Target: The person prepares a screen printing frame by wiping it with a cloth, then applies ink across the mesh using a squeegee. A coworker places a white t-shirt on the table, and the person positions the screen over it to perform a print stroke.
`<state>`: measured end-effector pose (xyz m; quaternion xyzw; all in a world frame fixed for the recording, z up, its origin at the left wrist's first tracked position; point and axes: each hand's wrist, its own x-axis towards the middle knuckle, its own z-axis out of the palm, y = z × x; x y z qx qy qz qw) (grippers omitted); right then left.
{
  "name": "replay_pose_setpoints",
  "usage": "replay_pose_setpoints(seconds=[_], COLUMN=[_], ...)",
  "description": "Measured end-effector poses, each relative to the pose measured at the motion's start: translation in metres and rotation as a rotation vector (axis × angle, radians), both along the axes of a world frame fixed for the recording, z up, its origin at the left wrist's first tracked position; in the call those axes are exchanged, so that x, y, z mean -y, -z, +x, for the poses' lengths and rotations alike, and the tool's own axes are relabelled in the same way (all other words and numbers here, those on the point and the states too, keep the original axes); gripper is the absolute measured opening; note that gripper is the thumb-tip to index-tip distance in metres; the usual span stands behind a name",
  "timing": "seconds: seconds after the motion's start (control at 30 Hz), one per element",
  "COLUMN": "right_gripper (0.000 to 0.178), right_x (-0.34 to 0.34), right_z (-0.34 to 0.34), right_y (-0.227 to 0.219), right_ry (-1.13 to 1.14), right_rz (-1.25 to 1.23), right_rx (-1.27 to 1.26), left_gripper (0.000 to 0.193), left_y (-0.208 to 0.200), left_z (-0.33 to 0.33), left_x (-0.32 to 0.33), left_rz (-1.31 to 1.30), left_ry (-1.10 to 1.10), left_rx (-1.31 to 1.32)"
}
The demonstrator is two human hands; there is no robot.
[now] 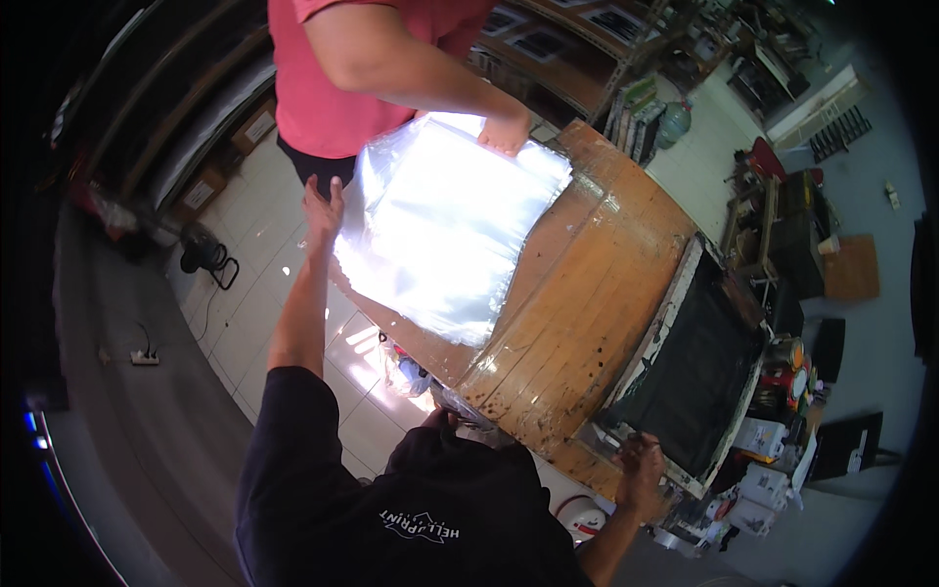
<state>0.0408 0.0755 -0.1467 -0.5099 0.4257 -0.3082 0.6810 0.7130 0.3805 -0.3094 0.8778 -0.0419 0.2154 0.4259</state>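
My left hand is raised with its fingers apart, beside the left edge of a stack of shiny, clear plastic sheets. Glare washes out much of the stack, which lies on a wooden table. Another person in a red shirt stands across from me, one hand pressed on the far edge of the sheets. Down at the near corner of a dark-meshed screen frame, my right hand has curled fingers. A small pale piece shows by its fingertips, but what it grips is unclear.
Several cans and white containers crowd the right side of the frame. A white bucket stands on the floor below the table. Shelves line the left, with a black stand on the tiled floor.
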Motion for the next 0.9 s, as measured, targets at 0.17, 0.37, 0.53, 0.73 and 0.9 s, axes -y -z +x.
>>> replay_pose_setpoints(seconds=[0.17,0.37,0.53,0.73,0.9], right_gripper=[0.05,0.052,0.052,0.055,0.056], right_x=[-0.024,-0.05,-0.046,-0.042,-0.051], right_z=[0.044,0.083,0.147,0.142,0.116], right_y=[0.03,0.102,0.099,0.119,0.119], right_ry=[-0.053,-0.022,0.002,-0.041,-0.036], right_rz=[0.106,-0.055,0.327,0.245,0.36], right_rx=[0.083,-0.092,0.153,0.078,0.089], left_gripper=[0.089,0.079,0.073,0.081,0.08], left_y=[-0.007,-0.048,-0.023,0.006,0.042], left_z=[0.071,0.054,0.042,0.06,0.089], left_x=[0.011,0.047,0.037,0.027,-0.015], left_rz=[0.017,-0.119,-0.014,0.32,0.435], left_ry=[0.094,0.455,0.343,0.282,0.118], left_rx=[-0.256,-0.6,-0.384,-0.427,-0.235])
